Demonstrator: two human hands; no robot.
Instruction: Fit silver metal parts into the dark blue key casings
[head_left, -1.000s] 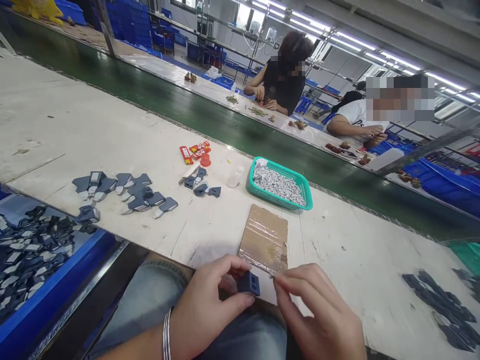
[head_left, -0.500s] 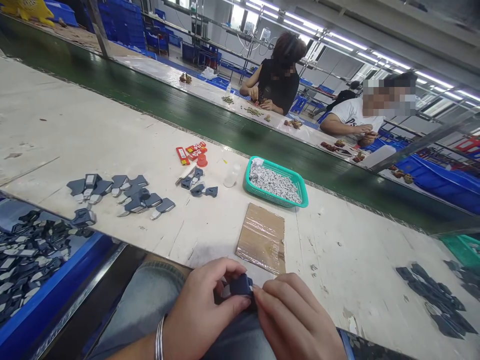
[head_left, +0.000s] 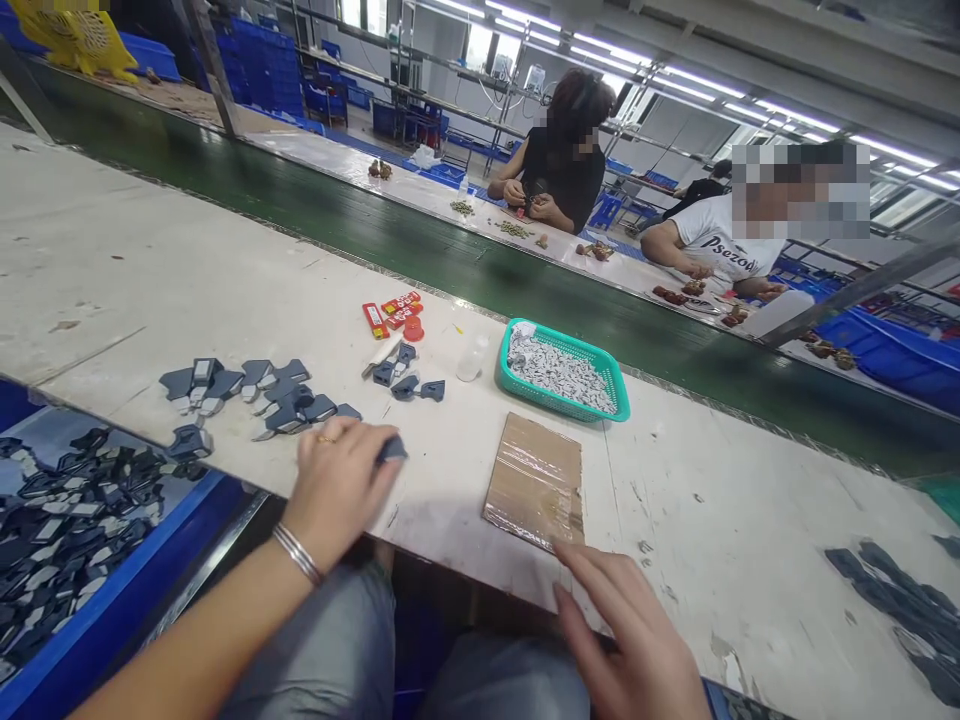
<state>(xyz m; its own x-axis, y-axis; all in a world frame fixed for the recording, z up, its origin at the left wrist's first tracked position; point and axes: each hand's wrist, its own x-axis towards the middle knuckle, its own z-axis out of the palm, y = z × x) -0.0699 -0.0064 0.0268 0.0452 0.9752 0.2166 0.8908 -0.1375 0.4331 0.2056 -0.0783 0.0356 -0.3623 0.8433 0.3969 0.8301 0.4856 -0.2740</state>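
Head view: left hand pinches a dark plastic piece; right hand spread open.

On the long workbench, a rectangular plastic mesh basket just behind a flat taped cardboard sheet, loose moulded plastic pieces off to the left, and a deep plastic bin down beside the bench's near edge!

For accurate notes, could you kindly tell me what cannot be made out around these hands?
In the head view:
The dark grey piece at the left hand: fingers hide most of it.
The right hand: the bottom edge cuts off its wrist.
The teal plastic basket: its contents are too small to identify.
The red packets: their print is too small to read.
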